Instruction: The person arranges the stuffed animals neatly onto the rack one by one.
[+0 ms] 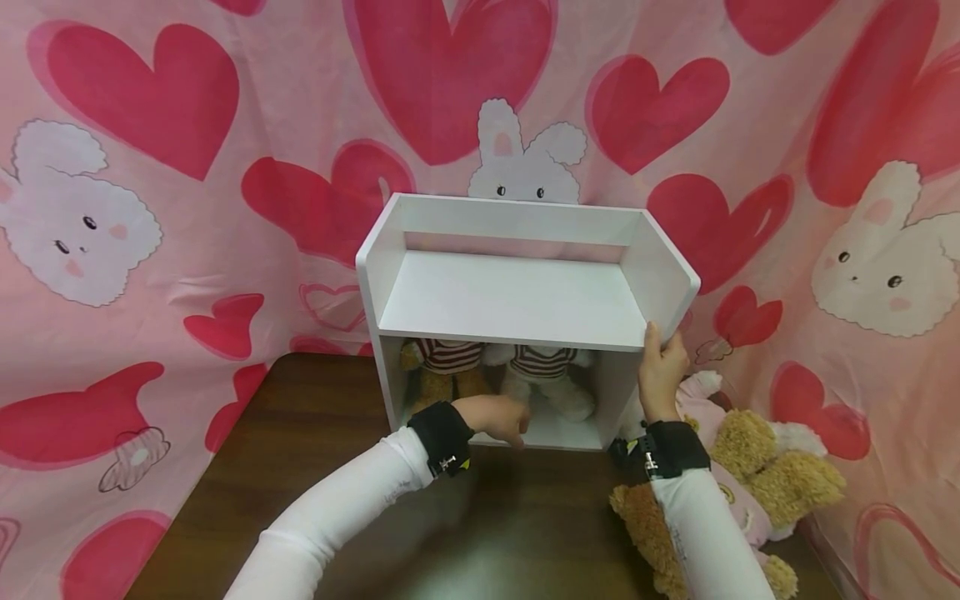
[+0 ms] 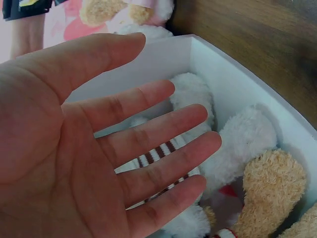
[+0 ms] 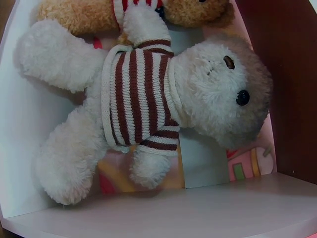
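Note:
A small white shelf unit (image 1: 510, 292) stands on the brown table. In its lower compartment two plush bears sit side by side: a white bear (image 3: 138, 104) in a brown-and-white striped sweater and a tan bear (image 1: 450, 367) in a red-and-white striped top. My left hand (image 1: 495, 417), palm showing and fingers straight and spread in the left wrist view, hovers in front of the bears' legs. At the unit's right side panel, my right hand (image 1: 662, 375) grips the front edge, thumb up; it does not show in the right wrist view.
More plush toys (image 1: 750, 467) in pink clothes lie heaped right of the unit, beside and under my right forearm. A pink cloth (image 1: 315, 100) printed with hearts and rabbits hangs behind and at both sides. The table top (image 1: 315, 417) reaches left of the unit.

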`<state>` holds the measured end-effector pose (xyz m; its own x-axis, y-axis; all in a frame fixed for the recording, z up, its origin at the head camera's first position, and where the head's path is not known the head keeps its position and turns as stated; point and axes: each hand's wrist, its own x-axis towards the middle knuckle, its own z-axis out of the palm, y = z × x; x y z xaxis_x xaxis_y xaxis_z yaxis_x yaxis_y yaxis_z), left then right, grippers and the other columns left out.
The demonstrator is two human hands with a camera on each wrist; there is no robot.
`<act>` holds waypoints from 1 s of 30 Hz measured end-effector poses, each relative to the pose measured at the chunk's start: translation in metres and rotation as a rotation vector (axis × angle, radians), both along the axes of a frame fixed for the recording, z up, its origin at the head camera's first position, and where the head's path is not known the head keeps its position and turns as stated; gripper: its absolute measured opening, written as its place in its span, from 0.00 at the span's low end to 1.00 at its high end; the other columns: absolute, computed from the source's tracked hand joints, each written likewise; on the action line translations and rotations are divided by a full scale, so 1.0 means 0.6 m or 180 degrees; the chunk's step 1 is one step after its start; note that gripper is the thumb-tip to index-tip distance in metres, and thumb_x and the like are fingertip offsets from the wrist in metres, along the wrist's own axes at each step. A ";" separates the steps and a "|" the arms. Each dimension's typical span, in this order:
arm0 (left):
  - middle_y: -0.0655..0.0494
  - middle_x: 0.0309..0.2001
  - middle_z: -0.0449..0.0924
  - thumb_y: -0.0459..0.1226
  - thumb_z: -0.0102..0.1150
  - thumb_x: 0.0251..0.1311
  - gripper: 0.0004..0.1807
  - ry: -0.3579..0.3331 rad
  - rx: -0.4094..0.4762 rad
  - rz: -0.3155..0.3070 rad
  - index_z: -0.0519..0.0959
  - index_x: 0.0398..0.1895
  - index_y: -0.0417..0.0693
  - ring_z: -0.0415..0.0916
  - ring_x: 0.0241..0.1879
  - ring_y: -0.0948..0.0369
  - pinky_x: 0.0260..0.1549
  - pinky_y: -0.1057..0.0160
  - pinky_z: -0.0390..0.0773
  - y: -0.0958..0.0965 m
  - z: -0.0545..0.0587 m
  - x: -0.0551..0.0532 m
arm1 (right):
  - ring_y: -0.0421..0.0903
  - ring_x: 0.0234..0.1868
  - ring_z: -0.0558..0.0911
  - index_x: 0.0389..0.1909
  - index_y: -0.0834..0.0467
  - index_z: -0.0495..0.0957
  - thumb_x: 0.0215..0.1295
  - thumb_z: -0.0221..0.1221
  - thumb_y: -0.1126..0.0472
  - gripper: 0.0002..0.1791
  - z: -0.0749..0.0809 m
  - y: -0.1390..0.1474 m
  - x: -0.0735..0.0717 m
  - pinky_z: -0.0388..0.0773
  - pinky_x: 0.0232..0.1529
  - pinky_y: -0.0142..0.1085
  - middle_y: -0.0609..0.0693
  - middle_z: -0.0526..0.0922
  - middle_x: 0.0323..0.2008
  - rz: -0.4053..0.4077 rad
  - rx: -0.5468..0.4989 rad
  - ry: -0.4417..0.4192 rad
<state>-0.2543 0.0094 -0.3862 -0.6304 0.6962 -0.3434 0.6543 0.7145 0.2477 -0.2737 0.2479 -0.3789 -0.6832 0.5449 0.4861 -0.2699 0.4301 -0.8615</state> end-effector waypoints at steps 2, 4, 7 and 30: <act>0.56 0.36 0.78 0.42 0.60 0.56 0.13 0.0026 -0.0013 -0.0022 0.78 0.41 0.45 0.74 0.36 0.62 0.35 0.66 0.73 -0.005 0.001 0.003 | 0.53 0.53 0.73 0.53 0.67 0.70 0.67 0.48 0.50 0.25 -0.001 0.001 0.000 0.65 0.56 0.52 0.61 0.75 0.53 -0.0006 -0.0012 -0.0019; 0.56 0.38 0.79 0.43 0.60 0.56 0.14 0.0065 -0.0010 -0.0027 0.78 0.43 0.46 0.75 0.38 0.62 0.37 0.66 0.73 -0.011 0.001 0.007 | 0.53 0.53 0.73 0.53 0.67 0.70 0.67 0.48 0.49 0.25 -0.001 0.000 0.000 0.65 0.56 0.52 0.61 0.75 0.53 0.0002 -0.0032 -0.0026; 0.56 0.41 0.79 0.43 0.60 0.56 0.15 0.0095 0.0051 -0.0016 0.78 0.44 0.47 0.75 0.40 0.61 0.38 0.66 0.73 -0.024 0.000 0.014 | 0.53 0.53 0.72 0.53 0.68 0.69 0.67 0.48 0.50 0.25 -0.001 -0.001 0.001 0.65 0.57 0.52 0.62 0.74 0.53 0.0026 -0.0044 -0.0023; 0.57 0.37 0.80 0.46 0.60 0.55 0.14 0.0407 0.0483 0.0116 0.77 0.42 0.51 0.76 0.36 0.61 0.33 0.63 0.74 -0.130 -0.006 0.072 | 0.51 0.52 0.72 0.52 0.69 0.70 0.67 0.50 0.51 0.25 0.000 0.001 0.000 0.65 0.57 0.51 0.62 0.75 0.52 0.0047 -0.0017 0.0066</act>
